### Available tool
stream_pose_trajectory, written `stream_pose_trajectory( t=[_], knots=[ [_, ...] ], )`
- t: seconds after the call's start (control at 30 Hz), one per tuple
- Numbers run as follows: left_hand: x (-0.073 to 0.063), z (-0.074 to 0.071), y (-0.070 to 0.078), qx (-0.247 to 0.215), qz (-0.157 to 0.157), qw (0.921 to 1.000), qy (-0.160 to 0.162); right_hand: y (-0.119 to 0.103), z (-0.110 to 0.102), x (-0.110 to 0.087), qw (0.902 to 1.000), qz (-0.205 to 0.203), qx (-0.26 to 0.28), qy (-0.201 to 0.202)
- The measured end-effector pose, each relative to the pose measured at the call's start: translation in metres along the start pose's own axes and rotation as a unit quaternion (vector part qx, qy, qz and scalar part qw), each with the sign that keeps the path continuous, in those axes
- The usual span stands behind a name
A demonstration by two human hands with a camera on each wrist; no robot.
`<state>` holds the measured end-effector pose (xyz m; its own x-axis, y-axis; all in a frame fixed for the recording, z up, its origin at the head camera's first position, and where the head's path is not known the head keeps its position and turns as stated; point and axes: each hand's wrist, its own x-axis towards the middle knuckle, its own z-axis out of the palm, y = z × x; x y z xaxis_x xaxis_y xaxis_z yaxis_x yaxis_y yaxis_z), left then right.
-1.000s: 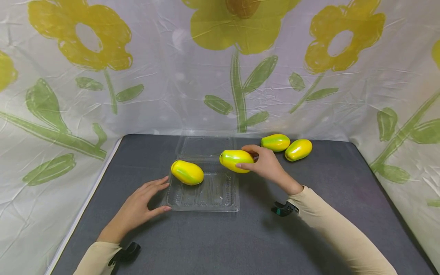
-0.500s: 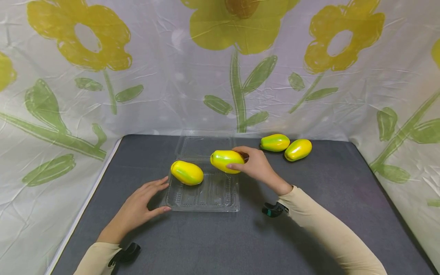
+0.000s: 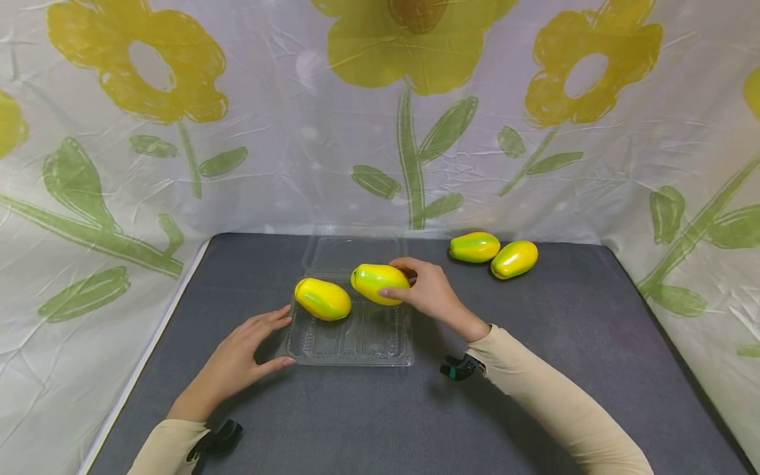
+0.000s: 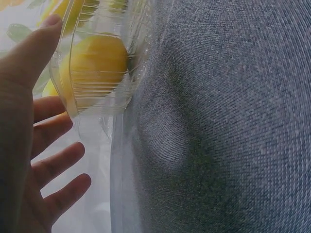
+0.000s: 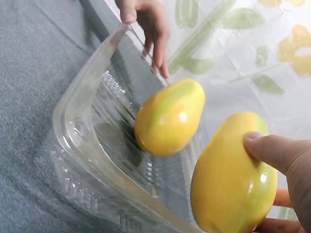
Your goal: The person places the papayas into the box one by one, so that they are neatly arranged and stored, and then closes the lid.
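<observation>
My right hand (image 3: 432,290) grips a yellow-green papaya (image 3: 377,284) between thumb and fingers, over the right part of a clear plastic clamshell box (image 3: 380,359). In the right wrist view, the held papaya (image 5: 233,179) is close to the box's near rim. Another papaya (image 3: 322,299) lies inside the box at its left side. Against the box's left edge, my left hand (image 3: 240,356) is spread, with thumb and fingertips at the rim. Through the clear wall in the left wrist view, the papaya inside (image 4: 97,65) shows, and the left fingers stay straight.
Two more papayas, one (image 3: 474,247) beside the other (image 3: 514,259), lie at the back right of the dark grey table (image 3: 570,369). The box's lid (image 3: 356,254) lies folded back behind it. A flowered cloth (image 3: 285,132) hangs behind the table.
My right hand has carried its papaya leftward and slightly down, over the box, closer to the papaya inside. The left hand and the other papayas have stayed in place.
</observation>
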<state>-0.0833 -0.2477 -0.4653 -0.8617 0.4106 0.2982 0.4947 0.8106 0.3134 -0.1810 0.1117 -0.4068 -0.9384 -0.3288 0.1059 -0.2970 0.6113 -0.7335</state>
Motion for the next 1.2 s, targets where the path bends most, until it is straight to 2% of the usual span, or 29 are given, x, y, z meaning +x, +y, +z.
stream_pose_trajectory(
  t=[0.3,0.53,0.8,1.2],
  knots=[
    [0.000,0.000,0.000,-0.001,-0.001,1.0000,-0.001,-0.001,0.013,-0.001,0.9998,-0.008,0.012,0.009],
    [0.000,0.000,0.001,-0.002,0.003,1.0000,0.006,0.000,0.021,-0.003,0.9992,-0.031,0.017,0.017],
    [0.000,0.000,0.002,0.001,0.002,1.0000,0.007,0.000,0.031,-0.003,0.9990,-0.036,-0.001,0.028],
    [0.000,0.000,0.001,-0.001,-0.002,1.0000,0.001,-0.003,0.039,-0.003,0.9964,-0.043,-0.055,0.048]
  ],
)
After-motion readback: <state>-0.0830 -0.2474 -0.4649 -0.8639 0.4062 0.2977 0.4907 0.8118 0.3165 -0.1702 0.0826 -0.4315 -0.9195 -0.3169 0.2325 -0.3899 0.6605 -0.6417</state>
